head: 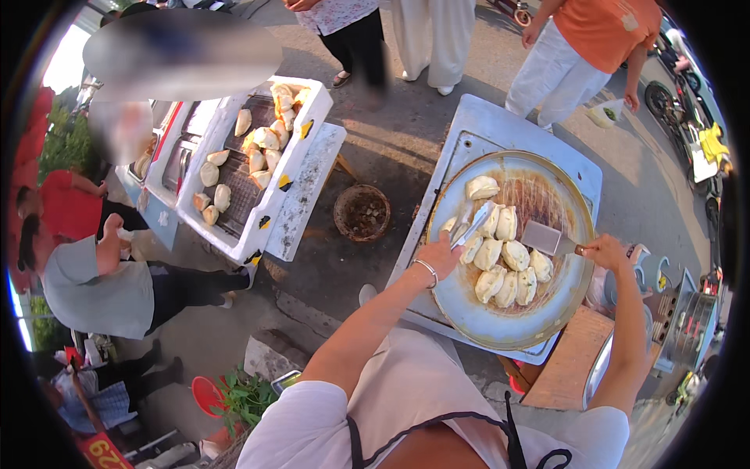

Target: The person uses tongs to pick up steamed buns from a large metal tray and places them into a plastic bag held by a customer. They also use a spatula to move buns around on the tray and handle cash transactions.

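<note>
A large round metal pan (469,328) rests on a pale stove top, with several plump filled dumplings (487,254) grouped left of its middle. My left hand (438,258) grips metal tongs (476,224) over the pan's left part, their tips beside the upper dumplings. One dumpling (482,187) lies apart near the upper left rim. At the pan's right rim, my right hand (604,252) is closed on the handle of a metal spatula (542,237). Its flat blade hangs over or touches the browned pan surface, right of the dumplings; which of the two I cannot tell.
A white foam box (225,249) with browned dumplings on a rack stands on the left. Between box and stove is a rusty round bucket (362,213). A wooden board (565,363) lies at lower right. People stand beyond the stove and on the left.
</note>
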A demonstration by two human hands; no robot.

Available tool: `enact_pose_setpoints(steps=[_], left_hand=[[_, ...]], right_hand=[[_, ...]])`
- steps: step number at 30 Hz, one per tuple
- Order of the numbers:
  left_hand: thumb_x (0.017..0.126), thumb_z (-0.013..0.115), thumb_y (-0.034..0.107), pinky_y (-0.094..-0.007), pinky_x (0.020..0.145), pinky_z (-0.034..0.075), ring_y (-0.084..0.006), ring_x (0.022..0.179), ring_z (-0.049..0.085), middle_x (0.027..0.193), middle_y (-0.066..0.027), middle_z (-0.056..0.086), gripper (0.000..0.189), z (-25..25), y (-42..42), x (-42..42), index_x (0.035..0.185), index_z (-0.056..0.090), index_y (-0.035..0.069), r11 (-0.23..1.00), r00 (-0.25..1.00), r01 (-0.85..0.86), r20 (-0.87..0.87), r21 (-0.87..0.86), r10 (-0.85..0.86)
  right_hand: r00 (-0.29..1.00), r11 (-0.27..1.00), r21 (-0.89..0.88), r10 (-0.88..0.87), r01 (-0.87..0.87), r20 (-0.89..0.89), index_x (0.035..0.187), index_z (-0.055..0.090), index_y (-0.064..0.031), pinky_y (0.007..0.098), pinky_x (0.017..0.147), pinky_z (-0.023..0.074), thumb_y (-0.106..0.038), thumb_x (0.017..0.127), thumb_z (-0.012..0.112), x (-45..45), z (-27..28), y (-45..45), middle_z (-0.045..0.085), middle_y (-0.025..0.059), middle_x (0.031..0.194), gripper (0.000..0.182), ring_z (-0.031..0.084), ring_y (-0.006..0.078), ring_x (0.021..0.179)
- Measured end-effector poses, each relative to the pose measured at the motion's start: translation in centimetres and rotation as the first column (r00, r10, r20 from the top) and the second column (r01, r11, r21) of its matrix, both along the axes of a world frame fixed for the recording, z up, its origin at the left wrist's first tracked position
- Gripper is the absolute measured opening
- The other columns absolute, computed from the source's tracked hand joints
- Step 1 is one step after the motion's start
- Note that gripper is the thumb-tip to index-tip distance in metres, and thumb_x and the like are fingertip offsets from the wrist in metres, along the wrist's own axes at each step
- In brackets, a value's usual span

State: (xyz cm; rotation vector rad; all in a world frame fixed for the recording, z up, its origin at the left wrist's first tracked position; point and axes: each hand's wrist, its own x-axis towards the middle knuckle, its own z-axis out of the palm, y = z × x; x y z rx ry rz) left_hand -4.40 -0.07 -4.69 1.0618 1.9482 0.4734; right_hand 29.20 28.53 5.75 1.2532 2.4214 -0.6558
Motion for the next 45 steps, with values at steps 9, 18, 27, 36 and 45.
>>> enact_pose_setpoints(steps=[9, 18, 27, 36, 45], left_hand=[[0.097, 0.049, 0.034, -0.0464, 0.08, 0.052, -0.0381, 0.092, 0.066, 0.098, -0.0236, 0.067, 0.046, -1.1, 3.5, 5.5, 0.122, 0.04, -0.003, 0.996, 0.999, -0.032, -0.008, -0.08, 0.032], [0.097, 0.048, 0.036, -0.0494, 0.078, 0.049, -0.0424, 0.086, 0.064, 0.093, -0.0262, 0.066, 0.052, 2.7, 4.8, 5.4, 0.131, 0.035, -0.001, 0.994, 0.995, -0.095, -0.015, 0.058, 0.096], [0.096, 0.048, 0.035, -0.0519, 0.076, 0.05, -0.0442, 0.083, 0.064, 0.088, -0.0276, 0.066, 0.051, 8.2, 1.2, -7.7, 0.129, 0.035, -0.001, 0.966, 0.979, -0.171, -0.081, 0.194, 0.189], [0.095, 0.051, 0.033, -0.0524, 0.074, 0.05, -0.0451, 0.08, 0.064, 0.083, -0.028, 0.066, 0.046, 9.7, -8.3, -34.8, 0.123, 0.04, -0.002, 0.911, 0.876, -0.289, -0.303, 0.296, 0.376], [0.095, 0.048, 0.039, -0.0501, 0.08, 0.047, -0.0439, 0.093, 0.061, 0.098, -0.0279, 0.064, 0.042, 1.7, -12.5, -56.5, 0.111, 0.05, 0.001, 0.892, 0.851, -0.414, -0.271, 0.182, 0.45]], right_hand=[[0.941, 0.922, -0.387, -0.155, 0.028, -0.3, 0.09, 0.072, 0.0022, 0.0274, 0.048, 0.0363, -0.018, 0.084, 0.065, -2.8, -9.0, -2.0, 0.05, -0.0011, 0.055, 0.023, 0.047, 0.0079, 0.05], [0.976, 0.991, -0.121, 0.028, -0.055, -0.217, 0.082, 0.066, 0.0008, 0.0364, 0.055, 0.0406, -0.027, 0.084, 0.062, -6.6, 1.7, -1.1, 0.049, 0.0122, 0.055, 0.029, 0.049, 0.0178, 0.054], [0.966, 0.994, 0.005, 0.11, -0.112, -0.235, 0.089, 0.07, -0.0023, 0.037, 0.057, 0.0429, -0.026, 0.082, 0.063, -21.3, 9.5, -4.6, 0.054, 0.0142, 0.059, 0.026, 0.051, 0.0231, 0.054], [0.847, 0.963, -0.024, 0.224, -0.268, -0.483, 0.075, 0.063, 0.0003, 0.037, 0.056, 0.0426, -0.029, 0.085, 0.058, -50.1, 4.7, -12.5, 0.054, 0.0107, 0.055, 0.032, 0.054, 0.0249, 0.053], [0.905, 0.961, 0.101, 0.275, -0.256, -0.324, 0.082, 0.067, -0.0002, 0.0475, 0.082, 0.0488, -0.03, 0.086, 0.057, -72.4, -2.0, -19.8, 0.066, 0.0232, 0.09, 0.031, 0.063, 0.0403, 0.094]])
